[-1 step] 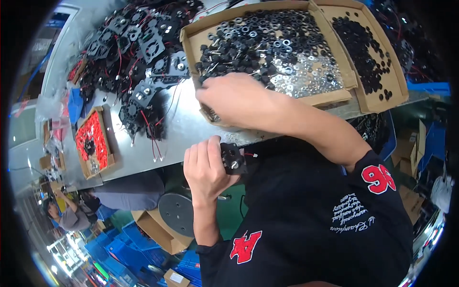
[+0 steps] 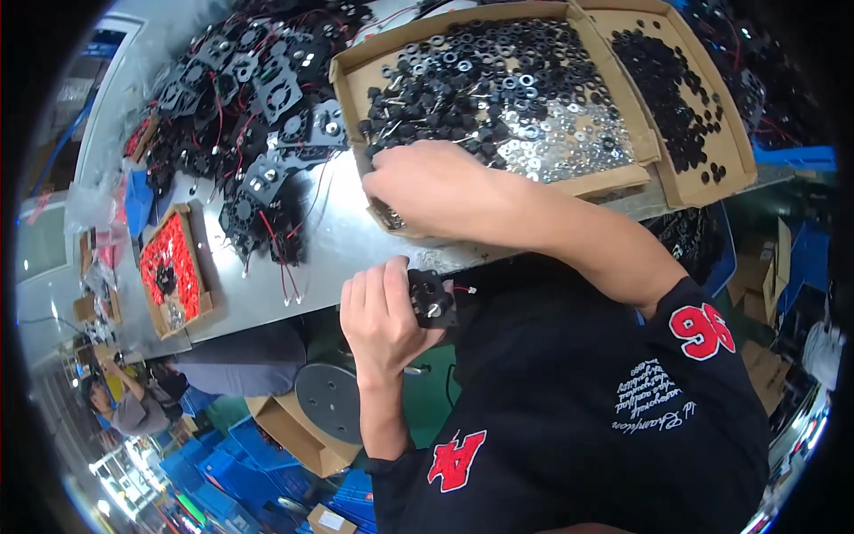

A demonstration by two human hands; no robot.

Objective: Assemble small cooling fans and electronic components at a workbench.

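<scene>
Near the table's front edge, my left hand (image 2: 378,320) is closed around a small black fan unit (image 2: 433,301) with a metal screw end and a short red wire. My right hand (image 2: 436,182) reaches into the near left corner of a cardboard tray (image 2: 654,147). Its fingers are bent downward and pressed together, and whatever they grip is hidden. Just beyond that hand lie black-headed knobs with metal screws (image 2: 427,107). Black washers (image 2: 551,53) and shiny metal nuts and washers (image 2: 569,133) share the same tray.
A second cardboard tray (image 2: 747,160) on the right holds black round caps (image 2: 672,98). More fan units (image 2: 267,89) with red wires are heaped at the back left. A small box (image 2: 206,303) of red parts sits at left. Beyond the table are a round stool (image 2: 327,400) and another person (image 2: 138,405).
The whole view has shifted very slightly. Both hands keep almost the same place, the left on the fan unit and the right in the tray corner.
</scene>
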